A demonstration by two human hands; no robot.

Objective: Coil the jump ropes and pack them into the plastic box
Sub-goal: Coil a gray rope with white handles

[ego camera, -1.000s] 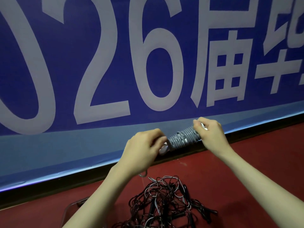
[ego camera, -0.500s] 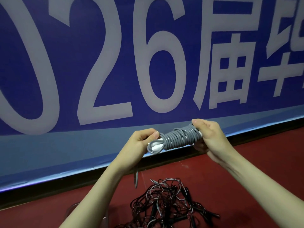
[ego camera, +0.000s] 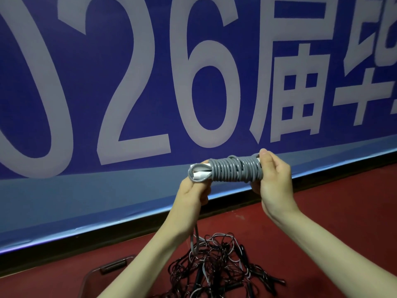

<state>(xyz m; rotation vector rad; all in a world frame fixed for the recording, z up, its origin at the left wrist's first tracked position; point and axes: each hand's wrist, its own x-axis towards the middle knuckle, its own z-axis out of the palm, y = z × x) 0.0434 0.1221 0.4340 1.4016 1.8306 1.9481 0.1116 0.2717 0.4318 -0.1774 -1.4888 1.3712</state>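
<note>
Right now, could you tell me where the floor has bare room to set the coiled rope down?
The red floor lies bare on the right, between the black baseboard and the right forearm. Under the hands it is crowded: the tangled pile of black jump ropes. The plastic box sits left of that pile; its inside is mostly hidden.

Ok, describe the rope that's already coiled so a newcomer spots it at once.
Start at the blue banner with its big white numerals. Just below the 6, both hands hold up a tight grey coiled rope wound around white handles. Unlike the black tangled ropes on the red floor, it is neat, grey and off the ground.
</note>
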